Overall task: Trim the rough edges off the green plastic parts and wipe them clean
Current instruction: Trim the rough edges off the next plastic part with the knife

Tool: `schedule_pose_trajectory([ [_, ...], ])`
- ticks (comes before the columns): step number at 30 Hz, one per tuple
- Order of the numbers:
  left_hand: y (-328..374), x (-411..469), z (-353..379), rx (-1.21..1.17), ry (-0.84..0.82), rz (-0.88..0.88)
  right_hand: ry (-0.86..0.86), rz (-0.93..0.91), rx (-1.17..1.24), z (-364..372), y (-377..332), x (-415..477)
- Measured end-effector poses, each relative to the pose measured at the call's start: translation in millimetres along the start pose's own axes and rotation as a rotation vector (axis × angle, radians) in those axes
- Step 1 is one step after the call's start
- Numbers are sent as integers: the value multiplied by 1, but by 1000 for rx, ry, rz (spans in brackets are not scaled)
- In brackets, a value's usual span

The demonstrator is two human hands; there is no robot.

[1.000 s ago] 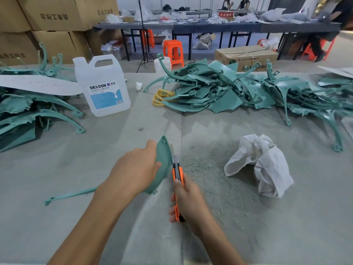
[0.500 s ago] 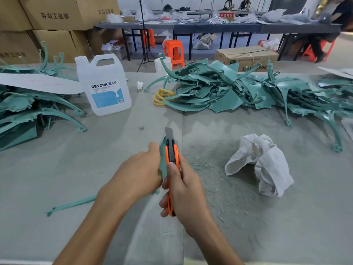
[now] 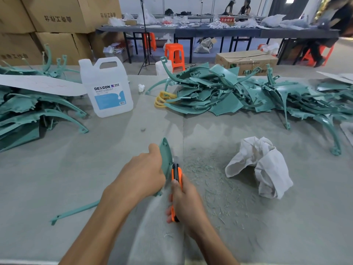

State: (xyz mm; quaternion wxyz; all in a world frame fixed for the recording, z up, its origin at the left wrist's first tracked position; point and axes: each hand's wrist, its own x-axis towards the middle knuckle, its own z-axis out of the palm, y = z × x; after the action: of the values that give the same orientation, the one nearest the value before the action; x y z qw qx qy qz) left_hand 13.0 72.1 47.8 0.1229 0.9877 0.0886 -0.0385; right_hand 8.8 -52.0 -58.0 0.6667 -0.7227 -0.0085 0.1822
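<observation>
My left hand (image 3: 142, 174) grips a green plastic part (image 3: 166, 155) that stands on edge on the grey table; its thin arm trails left to a tip near the table's front. My right hand (image 3: 186, 202) holds an orange utility knife (image 3: 176, 175) against the part's right edge, blade end hidden low beside the part. A crumpled white cloth (image 3: 265, 167) lies to the right. Fine green shavings (image 3: 215, 180) cover the table between knife and cloth.
A heap of green parts (image 3: 238, 94) spans the back right, another heap (image 3: 28, 111) lies at the left under a white sheet. A white DEXCON jug (image 3: 108, 88) stands back left. Yellow plastic loops (image 3: 162, 98) lie beside the right heap. Cardboard boxes and tables stand behind.
My right hand has drawn the knife back toward me along the part's edge, after pushing it forward half a second ago. My left hand keeps the part in place.
</observation>
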Motion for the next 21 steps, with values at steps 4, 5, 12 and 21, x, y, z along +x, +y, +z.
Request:
schedule_pose_trajectory([
  [4, 6, 0, 0, -44, 4, -39, -1, -91, 6, 1, -14, -10],
  [5, 7, 0, 0, -48, -1, -46, 0, -117, 1, 1, -19, -13],
  [12, 1, 2, 4, -40, 21, 10, -4, -319, 10, -15, -57, -24],
  [21, -14, -7, 0, 66, 293, 193, 218, -213, 228, -59, -48, -18],
])
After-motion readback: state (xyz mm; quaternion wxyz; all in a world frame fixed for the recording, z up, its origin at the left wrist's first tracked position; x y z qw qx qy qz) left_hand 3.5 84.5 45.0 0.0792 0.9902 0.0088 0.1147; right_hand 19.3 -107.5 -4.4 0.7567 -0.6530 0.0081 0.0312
